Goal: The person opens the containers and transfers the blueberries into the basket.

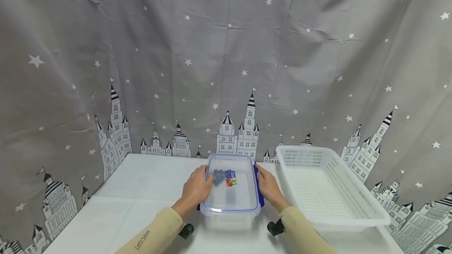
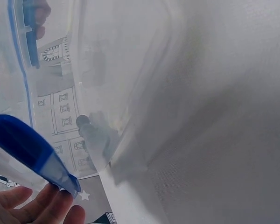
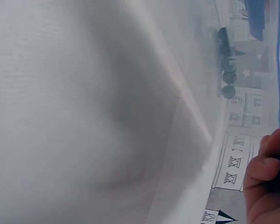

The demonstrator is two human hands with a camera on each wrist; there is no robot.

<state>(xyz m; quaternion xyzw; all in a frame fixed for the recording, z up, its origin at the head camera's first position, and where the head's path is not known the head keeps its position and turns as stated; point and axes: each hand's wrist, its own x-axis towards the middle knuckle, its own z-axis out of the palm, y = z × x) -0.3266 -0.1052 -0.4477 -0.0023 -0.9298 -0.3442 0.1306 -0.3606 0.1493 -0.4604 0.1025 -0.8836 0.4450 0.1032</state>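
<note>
A clear lidded food storage container (image 1: pixel 231 201) stands on the white table, with a blue seal line round its lid and a small fruit-picture sticker on top. Several dark round fruits (image 1: pixel 219 176) show blurred through the lid; their kind is unclear. My left hand (image 1: pixel 196 186) grips the container's left side, thumb over the lid edge. Its fingertips touch a blue side latch (image 2: pixel 25 144), which flares outward. On the opposite side my right hand (image 1: pixel 270 185) holds the right edge, fingers curled at the other blue latch (image 1: pixel 259 191), which also sticks out.
To the right stands a white slotted plastic basket (image 1: pixel 353 221), close to my right forearm. A grey curtain (image 1: pixel 226 50) with stars and castles hangs behind the white table (image 1: pixel 141 191). Black camera mounts (image 1: pixel 186 231) show beneath both wrists.
</note>
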